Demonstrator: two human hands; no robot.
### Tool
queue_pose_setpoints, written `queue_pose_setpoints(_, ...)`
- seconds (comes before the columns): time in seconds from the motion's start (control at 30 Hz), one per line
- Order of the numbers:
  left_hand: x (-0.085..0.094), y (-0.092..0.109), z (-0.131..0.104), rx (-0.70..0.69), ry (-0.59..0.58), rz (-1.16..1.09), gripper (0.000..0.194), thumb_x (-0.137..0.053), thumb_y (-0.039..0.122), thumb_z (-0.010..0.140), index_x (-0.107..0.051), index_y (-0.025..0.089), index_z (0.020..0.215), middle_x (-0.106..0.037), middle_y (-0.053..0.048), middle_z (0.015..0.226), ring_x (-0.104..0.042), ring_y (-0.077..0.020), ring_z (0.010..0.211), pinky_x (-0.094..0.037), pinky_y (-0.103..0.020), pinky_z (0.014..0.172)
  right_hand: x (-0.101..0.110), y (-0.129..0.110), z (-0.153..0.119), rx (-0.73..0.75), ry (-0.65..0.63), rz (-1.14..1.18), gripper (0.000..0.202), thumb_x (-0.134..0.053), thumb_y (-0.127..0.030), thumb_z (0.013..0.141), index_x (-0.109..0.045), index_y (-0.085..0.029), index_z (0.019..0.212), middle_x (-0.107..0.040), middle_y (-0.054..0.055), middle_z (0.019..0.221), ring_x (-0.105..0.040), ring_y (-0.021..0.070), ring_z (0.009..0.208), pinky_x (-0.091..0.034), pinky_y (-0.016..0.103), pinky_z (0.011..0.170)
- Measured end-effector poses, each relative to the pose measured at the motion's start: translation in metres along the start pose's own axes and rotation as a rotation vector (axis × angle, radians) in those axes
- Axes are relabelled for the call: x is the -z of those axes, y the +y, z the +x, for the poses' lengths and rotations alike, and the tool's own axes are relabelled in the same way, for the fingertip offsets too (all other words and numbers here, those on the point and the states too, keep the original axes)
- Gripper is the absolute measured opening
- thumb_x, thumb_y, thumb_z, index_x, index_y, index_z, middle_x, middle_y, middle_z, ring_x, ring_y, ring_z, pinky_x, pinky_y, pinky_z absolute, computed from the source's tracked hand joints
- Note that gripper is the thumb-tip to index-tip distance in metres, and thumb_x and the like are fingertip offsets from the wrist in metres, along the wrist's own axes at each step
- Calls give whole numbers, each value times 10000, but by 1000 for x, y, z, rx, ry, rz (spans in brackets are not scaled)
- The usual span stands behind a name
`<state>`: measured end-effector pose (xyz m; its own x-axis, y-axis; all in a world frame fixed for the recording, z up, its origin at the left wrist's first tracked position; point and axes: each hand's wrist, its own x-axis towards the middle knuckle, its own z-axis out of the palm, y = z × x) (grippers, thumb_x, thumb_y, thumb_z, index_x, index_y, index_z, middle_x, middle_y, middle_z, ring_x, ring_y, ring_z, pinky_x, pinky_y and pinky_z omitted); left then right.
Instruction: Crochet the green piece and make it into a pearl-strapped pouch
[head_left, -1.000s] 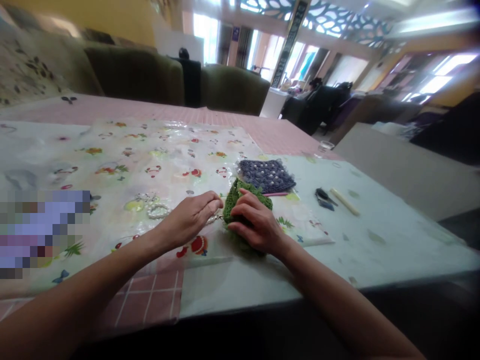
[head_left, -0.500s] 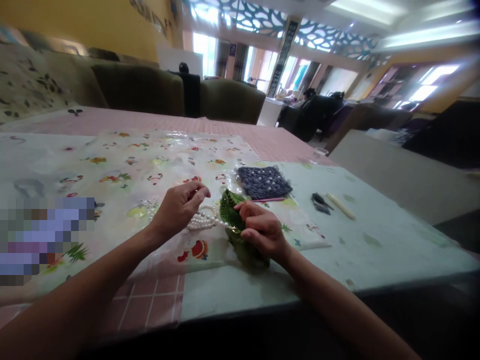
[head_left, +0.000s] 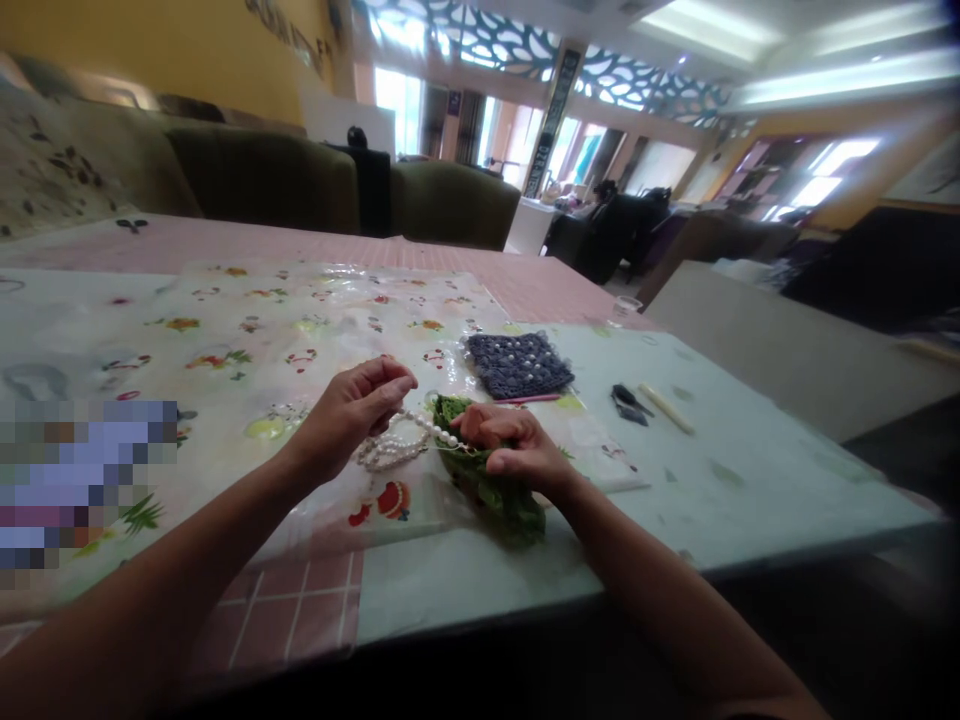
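Observation:
My left hand (head_left: 358, 412) is closed, its thumb and forefinger pinching one end of a strand of white pearl beads (head_left: 439, 432). That strand slants down to my right hand (head_left: 517, 446), which is closed round the edge of a green crocheted piece (head_left: 501, 505). The crocheted piece hangs bunched under the right fingers and touches the table cover. More of the pearl strand lies in loose coils (head_left: 390, 452) below and between the hands. Whether the right fingers also hold a hook is hidden.
Behind the right hand lies a dark blue crocheted piece (head_left: 517, 365) with pearls, a pink stick (head_left: 531, 399) at its front edge. Small black scissors (head_left: 630, 404) and a cream-coloured stick (head_left: 666, 408) lie to the right. A pixelated blue object (head_left: 90, 480) is at left.
My left hand now has the pearl strand drawn up between its fingers. The right hand has turned slightly, and the green crocheted piece has swung lower. The view has shifted a little.

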<state>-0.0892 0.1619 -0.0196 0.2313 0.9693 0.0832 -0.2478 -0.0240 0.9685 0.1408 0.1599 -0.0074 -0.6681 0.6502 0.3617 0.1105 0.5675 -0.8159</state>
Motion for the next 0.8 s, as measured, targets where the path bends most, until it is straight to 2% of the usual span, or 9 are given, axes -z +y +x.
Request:
queue_pose_setpoints(0.1, 0, 2, -1, -35, -24, -88, 201, -710, 294, 769, -601, 175, 888, -427, 60, 621, -360, -53, 495, -286, -179, 464, 2, -4, 1, 9, -107, -197, 576, -648, -536, 851, -272, -218, 553, -372, -33, 645, -430, 138, 680, -483, 374, 835)
queue_pose_setpoints(0.2, 0, 4, -5, -68, -70, -146, 209, -720, 272, 765, -607, 185, 917, -468, 46, 665, -376, -58, 521, -305, -186, 478, 1, -5, 0, 10, -145, -345, 446, -621, -377, 890, -321, -217, 602, -447, -15, 702, -459, 146, 729, -475, 344, 787)
queue_pose_setpoints(0.27, -1, 4, -8, -77, -112, -173, 202, -720, 266, 778, -607, 191, 927, -501, 35, 696, -381, -59, 529, -293, -189, 477, 0, -3, -1, -7, -140, -372, 291, -615, -294, 881, -418, -210, 685, -520, -11, 764, -513, 146, 765, -473, 381, 889)
queue_pose_setpoints(0.33, -1, 4, -10, -85, -153, -196, 197, -724, 252, 784, -605, 194, 931, -535, 24, 728, -396, -59, 541, -291, -192, 483, -1, -1, -3, -33, -107, -380, 115, -618, -227, 861, -506, -207, 840, -581, -11, 850, -571, 144, 814, -411, 447, 1040)
queue_pose_setpoints(0.4, 0, 3, -10, -100, -183, -212, 196, -726, 233, 789, -603, 193, 935, -560, 16, 755, -423, -64, 563, -315, -198, 502, -1, 0, -4, -39, -70, -410, 133, -605, -175, 849, -539, -210, 959, -618, -1, 920, -603, 150, 865, -342, 490, 1112)
queue_pose_setpoints(0.53, 2, 0, -8, -146, -220, -197, 199, -718, 209, 809, -597, 194, 966, -580, 7, 806, -470, -74, 635, -362, -202, 555, 7, -7, -2, 13, -108, -475, 130, -543, -87, 821, -570, -211, 854, -645, 18, 908, -617, 182, 950, -307, 525, 1129)
queue_pose_setpoints(0.63, 4, -1, -6, -154, -249, -111, 195, -710, 234, 827, -594, 188, 977, -571, 9, 818, -482, -73, 665, -368, -189, 562, 17, -16, -2, 30, -172, -484, 184, -507, -42, 778, -571, -215, 784, -635, 13, 872, -611, 205, 1054, -213, 556, 1178)
queue_pose_setpoints(0.8, 10, -8, 3, -121, -297, 233, 191, -558, 322, 913, -581, 173, 1030, -579, -1, 793, -552, -109, 670, -456, -231, 596, 29, -23, -13, 39, -205, -534, 241, -489, -10, 783, -585, -227, 742, -646, -10, 850, -562, 200, 1172, -76, 575, 1209)
